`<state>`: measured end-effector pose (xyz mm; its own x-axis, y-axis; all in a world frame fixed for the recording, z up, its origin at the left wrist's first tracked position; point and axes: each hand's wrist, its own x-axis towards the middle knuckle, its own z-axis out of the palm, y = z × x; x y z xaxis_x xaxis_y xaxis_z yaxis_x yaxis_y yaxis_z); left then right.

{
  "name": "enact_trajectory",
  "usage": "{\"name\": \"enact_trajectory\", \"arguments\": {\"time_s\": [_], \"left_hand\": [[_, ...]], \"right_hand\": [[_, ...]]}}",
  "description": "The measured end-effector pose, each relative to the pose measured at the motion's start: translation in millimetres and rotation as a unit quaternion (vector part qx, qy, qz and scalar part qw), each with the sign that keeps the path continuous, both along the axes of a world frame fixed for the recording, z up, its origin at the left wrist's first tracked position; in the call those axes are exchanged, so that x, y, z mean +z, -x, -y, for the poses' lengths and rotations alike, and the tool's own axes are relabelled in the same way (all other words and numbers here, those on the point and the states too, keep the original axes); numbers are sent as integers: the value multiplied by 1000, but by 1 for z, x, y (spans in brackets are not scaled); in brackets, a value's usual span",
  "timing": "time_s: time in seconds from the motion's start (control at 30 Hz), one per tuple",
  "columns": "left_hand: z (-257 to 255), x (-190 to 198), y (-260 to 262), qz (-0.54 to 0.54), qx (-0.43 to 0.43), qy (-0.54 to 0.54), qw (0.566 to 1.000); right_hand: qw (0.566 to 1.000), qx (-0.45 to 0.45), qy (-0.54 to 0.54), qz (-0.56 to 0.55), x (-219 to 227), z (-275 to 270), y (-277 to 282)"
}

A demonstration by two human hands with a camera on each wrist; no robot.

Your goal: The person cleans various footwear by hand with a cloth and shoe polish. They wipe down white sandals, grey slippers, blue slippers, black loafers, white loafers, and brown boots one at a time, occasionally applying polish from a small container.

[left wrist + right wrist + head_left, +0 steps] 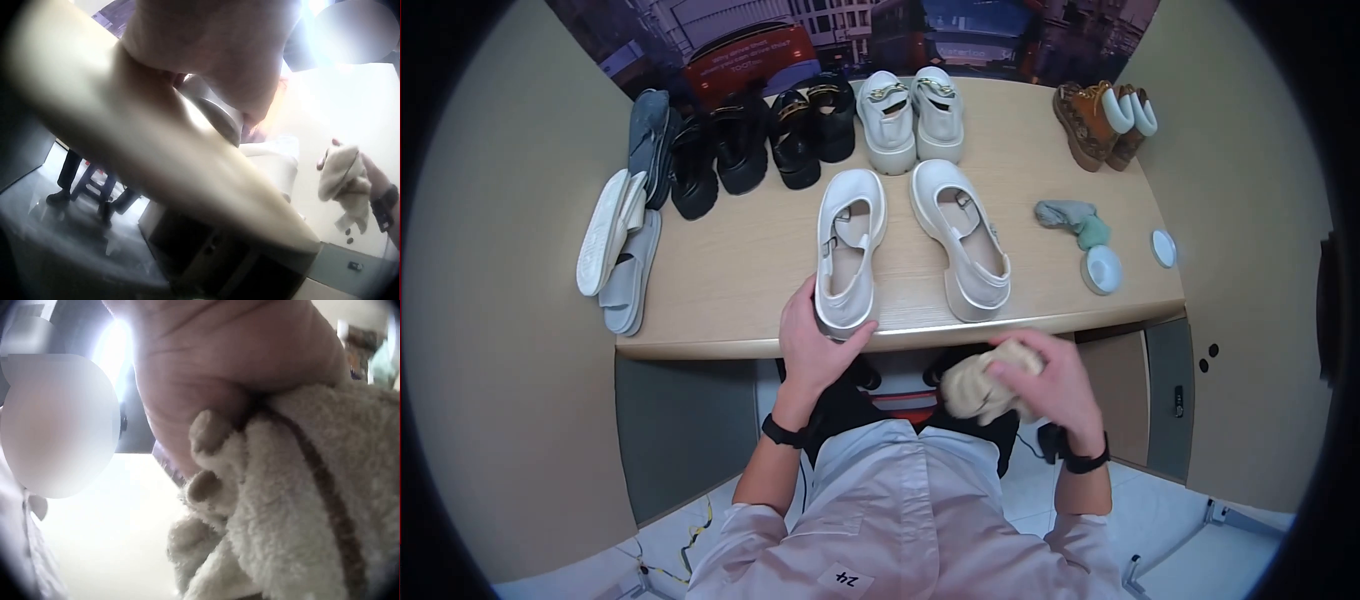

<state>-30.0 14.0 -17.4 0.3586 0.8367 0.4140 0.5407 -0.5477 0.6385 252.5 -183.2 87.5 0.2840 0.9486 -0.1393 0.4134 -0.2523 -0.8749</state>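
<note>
My left hand grips the heel of a white Mary Jane shoe, thumb on one side and fingers on the other, at the table's front edge. Its mate, another white shoe, stands just to the right with the toe pointing away. In the right hand is a crumpled beige cloth, held in front of the table edge. Close up in the right wrist view, the fluffy cloth has a brown trim line. The left wrist view shows the hand above the blurred table edge.
Along the back of the table stand black shoes and white chain-trimmed loafers. Slippers lie at the left. Brown boots, grey-green socks, a small white tub and a lid are at the right.
</note>
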Motion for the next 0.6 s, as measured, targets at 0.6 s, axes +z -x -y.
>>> {"name": "enact_trajectory", "arguments": {"time_s": [0.6], "left_hand": [[-8,33,7,37,-49,138,988]], "right_hand": [[906,-44,-221,357,-46,-54,11]]}}
